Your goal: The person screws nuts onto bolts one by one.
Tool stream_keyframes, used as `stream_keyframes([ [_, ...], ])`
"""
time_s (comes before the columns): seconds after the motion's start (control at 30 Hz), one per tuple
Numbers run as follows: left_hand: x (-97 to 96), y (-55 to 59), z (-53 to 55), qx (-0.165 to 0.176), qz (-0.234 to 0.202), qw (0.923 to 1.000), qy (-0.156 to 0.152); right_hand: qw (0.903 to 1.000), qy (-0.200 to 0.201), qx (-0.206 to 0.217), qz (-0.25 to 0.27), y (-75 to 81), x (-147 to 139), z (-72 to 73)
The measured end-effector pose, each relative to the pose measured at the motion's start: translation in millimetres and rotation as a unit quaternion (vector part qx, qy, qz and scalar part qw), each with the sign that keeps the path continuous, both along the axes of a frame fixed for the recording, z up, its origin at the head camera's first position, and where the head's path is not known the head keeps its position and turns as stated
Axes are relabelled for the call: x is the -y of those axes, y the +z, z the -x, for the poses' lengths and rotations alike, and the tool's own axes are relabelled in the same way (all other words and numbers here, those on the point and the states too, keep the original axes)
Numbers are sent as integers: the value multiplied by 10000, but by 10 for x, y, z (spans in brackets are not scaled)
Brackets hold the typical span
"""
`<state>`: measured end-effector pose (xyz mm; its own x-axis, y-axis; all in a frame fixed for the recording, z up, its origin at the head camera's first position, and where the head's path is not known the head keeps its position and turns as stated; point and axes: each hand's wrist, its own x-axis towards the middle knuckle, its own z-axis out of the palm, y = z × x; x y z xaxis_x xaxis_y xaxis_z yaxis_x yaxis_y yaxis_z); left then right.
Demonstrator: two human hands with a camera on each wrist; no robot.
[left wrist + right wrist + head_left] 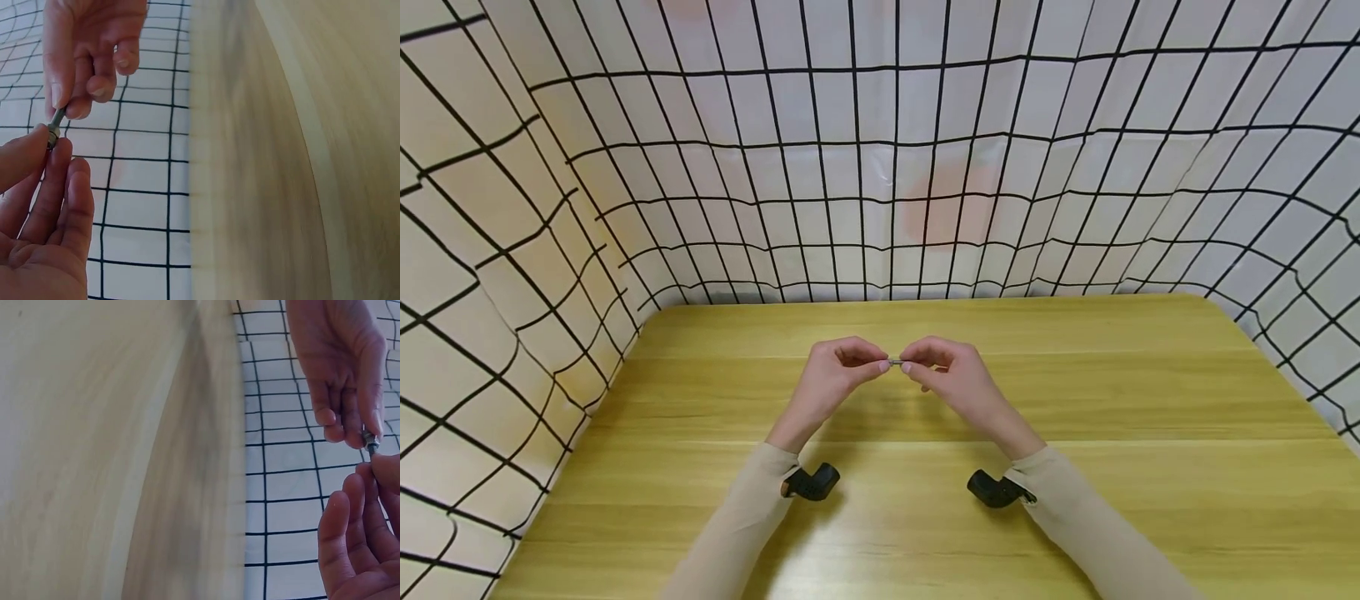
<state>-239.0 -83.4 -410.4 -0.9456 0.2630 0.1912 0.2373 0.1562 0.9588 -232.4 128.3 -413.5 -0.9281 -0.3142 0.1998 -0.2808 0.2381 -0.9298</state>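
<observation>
A small metal bolt bridges the fingertips of both hands, held above the table. My left hand pinches its thicker end between thumb and fingers, where a nut shows in the left wrist view. From the other side, my right hand pinches the slim shank with thumb and index finger. Threads on the bolt are visible in the right wrist view, between the two thumbs. Fingertips hide both ends of the bolt. The remaining fingers of each hand are loosely bent.
Beneath the hands lies a wood-grained table. White sheeting with a black grid rises behind its far edge and along both sides. A dark wrist camera sits on the left sleeve, another dark camera on the right.
</observation>
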Motion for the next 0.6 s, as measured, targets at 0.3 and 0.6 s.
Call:
stream_keyframes([
  [0.3,-49,-50,160,-46,961,9953,-141,9990,49,263,-352,-101,-74,142],
  [0.6,-81,-131,275,307,1136,9925,-317,9959,205,563,-676,-182,-119,251],
])
